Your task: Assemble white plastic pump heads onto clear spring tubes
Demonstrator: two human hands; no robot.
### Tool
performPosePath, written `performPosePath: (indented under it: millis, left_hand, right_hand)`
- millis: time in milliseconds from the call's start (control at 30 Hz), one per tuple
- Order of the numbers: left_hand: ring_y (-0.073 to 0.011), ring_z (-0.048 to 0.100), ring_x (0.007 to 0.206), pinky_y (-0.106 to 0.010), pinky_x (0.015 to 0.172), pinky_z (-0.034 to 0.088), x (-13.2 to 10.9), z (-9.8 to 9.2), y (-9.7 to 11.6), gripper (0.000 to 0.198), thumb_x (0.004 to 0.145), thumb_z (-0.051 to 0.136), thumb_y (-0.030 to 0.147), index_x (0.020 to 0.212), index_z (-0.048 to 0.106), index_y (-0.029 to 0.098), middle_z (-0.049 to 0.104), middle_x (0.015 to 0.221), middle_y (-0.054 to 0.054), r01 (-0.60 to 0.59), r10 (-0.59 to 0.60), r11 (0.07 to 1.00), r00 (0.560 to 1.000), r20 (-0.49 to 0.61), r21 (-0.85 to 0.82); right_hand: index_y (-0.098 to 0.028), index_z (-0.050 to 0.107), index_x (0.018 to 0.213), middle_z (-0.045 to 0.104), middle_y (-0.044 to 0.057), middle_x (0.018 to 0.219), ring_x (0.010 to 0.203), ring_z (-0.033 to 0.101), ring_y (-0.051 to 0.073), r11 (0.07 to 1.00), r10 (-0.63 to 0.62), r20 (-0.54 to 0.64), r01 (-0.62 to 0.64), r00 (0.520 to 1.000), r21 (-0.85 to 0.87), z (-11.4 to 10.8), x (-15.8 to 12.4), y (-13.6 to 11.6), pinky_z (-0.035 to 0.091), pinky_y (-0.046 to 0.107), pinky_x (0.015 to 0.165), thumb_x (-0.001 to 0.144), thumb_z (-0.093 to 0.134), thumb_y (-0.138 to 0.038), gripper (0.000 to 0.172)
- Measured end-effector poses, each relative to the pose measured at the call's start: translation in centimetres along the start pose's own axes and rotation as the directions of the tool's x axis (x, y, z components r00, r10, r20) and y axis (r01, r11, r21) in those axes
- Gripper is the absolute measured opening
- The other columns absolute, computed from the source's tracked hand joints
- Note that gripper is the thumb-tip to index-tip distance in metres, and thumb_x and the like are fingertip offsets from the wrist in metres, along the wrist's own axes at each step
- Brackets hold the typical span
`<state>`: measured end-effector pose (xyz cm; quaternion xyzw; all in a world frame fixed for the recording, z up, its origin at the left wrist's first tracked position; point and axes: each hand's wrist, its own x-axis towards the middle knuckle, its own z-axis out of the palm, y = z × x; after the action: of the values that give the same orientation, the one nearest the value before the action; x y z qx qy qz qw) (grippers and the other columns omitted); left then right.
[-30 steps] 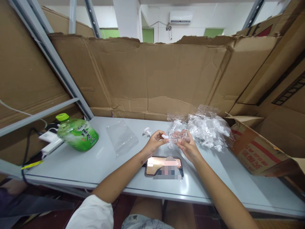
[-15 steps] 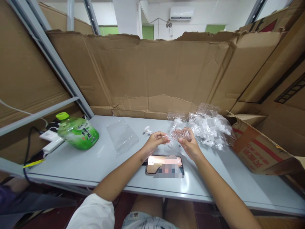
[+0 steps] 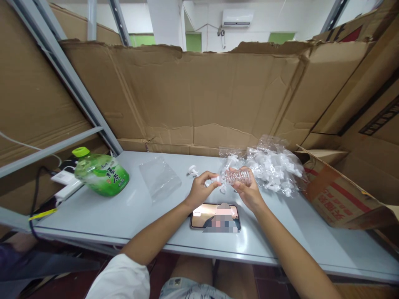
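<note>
In the head view, the left hand [image 3: 199, 191] has its grip closed in a pinch on the small white plastic cap [image 3: 215, 179] at the neck of a clear, ribbed plastic bottle [image 3: 238, 177]. The right hand's [image 3: 250, 193] grip is wrapped around the bottle's body, holding it sideways above the pale grey surface [image 3: 149, 224]. A dark-edged rectangular phone [image 3: 202, 220] lies nearer the person; transparent bags of white plastic parts [image 3: 274, 166] lie just beyond the right hand.

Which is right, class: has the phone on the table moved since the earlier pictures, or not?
No. Judged against the grey post at the left and the front edge of the table, the phone shows no visible shift either way.
</note>
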<state>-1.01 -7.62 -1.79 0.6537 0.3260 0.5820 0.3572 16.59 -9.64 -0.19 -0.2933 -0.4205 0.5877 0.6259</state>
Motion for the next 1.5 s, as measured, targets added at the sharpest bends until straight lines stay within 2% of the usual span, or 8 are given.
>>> performPosePath:
  millis: [67,133,200,267,533,900,1167,1500]
  left_hand:
    - [-0.0175,0.063,0.089,-0.033,0.083,0.048,-0.1,-0.3,0.2,0.011,0.076,0.068,0.022,0.084,0.062,0.018,0.068,0.09,-0.006,-0.242,0.24,0.957,0.97,0.029,0.16]
    - [-0.0177,0.062,0.09,-0.034,0.082,0.049,-0.1,-0.4,0.4,0.007,0.078,0.064,0.017,0.084,0.061,0.019,0.068,0.091,-0.006,-0.439,0.433,0.866,0.898,0.078,0.241]
    - [-0.0173,0.062,0.09,-0.034,0.08,0.05,0.0,-0.5,0.6,0.009,0.08,0.062,0.014,0.086,0.061,0.019,0.067,0.091,-0.006,-0.52,0.516,0.81,0.852,0.089,0.272]
    - [-0.0171,0.063,0.089,-0.033,0.08,0.05,0.0,-0.4,0.6,0.012,0.079,0.063,0.015,0.09,0.06,0.019,0.067,0.091,-0.006,-0.509,0.512,0.814,0.856,0.068,0.279]
    - [-0.0171,0.063,0.079,-0.028,0.074,0.048,-0.3,-0.4,0.8,0.021,0.07,0.073,0.032,0.081,0.061,0.017,0.067,0.08,-0.003,-0.155,0.168,0.957,0.985,-0.033,0.245]
    - [-0.0156,0.059,0.076,-0.026,0.075,0.044,0.0,-0.5,1.0,0.019,0.069,0.072,0.033,0.074,0.063,0.018,0.066,0.076,-0.002,0.085,-0.086,0.995,0.996,0.004,0.05]
    - [-0.0127,0.06,0.057,-0.025,0.059,0.045,0.7,-0.5,1.2,0.036,0.063,0.076,0.042,0.066,0.056,0.013,0.066,0.063,-0.003,0.425,-0.391,0.854,0.905,0.167,-0.3]
    - [-0.0097,0.061,0.055,-0.02,0.054,0.042,1.0,-1.2,0.5,0.04,0.062,0.076,0.047,0.066,0.059,0.011,0.068,0.065,-0.006,0.678,-0.555,0.679,0.725,0.408,-0.282]
  right_hand:
    - [-0.03,0.05,0.095,0.069,0.0,0.105,0.098,0.065,0.02,0.999,0.033,-0.027,-0.032,0.999,0.034,0.0,0.0,0.2,0.05,0.038,0.087,0.055,0.082,-0.025,0.052]
    - [-0.029,0.051,0.094,0.07,0.0,0.099,0.093,0.066,0.019,0.997,0.05,-0.051,-0.047,0.997,0.062,0.0,0.0,0.5,0.052,0.037,0.084,0.056,0.082,-0.026,0.05]
    - [-0.027,0.053,0.093,0.07,-0.001,0.092,0.088,0.067,0.019,0.995,0.061,-0.069,-0.055,0.996,0.081,0.0,0.0,0.8,0.054,0.036,0.081,0.056,0.082,-0.028,0.047]
    - [-0.026,0.055,0.091,0.07,-0.001,0.09,0.087,0.067,0.018,0.993,0.074,-0.081,-0.066,0.994,0.094,0.1,0.0,0.9,0.055,0.035,0.081,0.056,0.082,-0.029,0.045]
    - [-0.027,0.054,0.092,0.068,-0.003,0.086,0.085,0.067,0.018,0.996,0.056,-0.095,-0.049,0.994,0.073,0.2,-0.1,1.0,0.054,0.04,0.084,0.057,0.082,-0.028,0.045]
    - [-0.029,0.05,0.094,0.068,-0.003,0.089,0.087,0.066,0.019,0.999,0.009,-0.037,-0.011,0.999,-0.05,0.2,-0.3,0.5,0.053,0.04,0.083,0.063,0.078,-0.032,0.042]
    - [-0.03,0.045,0.099,0.065,0.003,0.11,0.105,0.062,0.024,0.941,-0.178,0.136,0.209,0.975,-0.268,-0.8,-0.3,0.1,0.047,0.042,0.09,0.065,0.078,-0.027,0.047]
    - [-0.029,0.051,0.096,0.067,0.004,0.104,0.1,0.063,0.025,0.895,-0.121,0.141,0.17,0.983,-0.412,-1.2,-0.1,-1.4,0.05,0.041,0.086,0.058,0.082,-0.028,0.049]
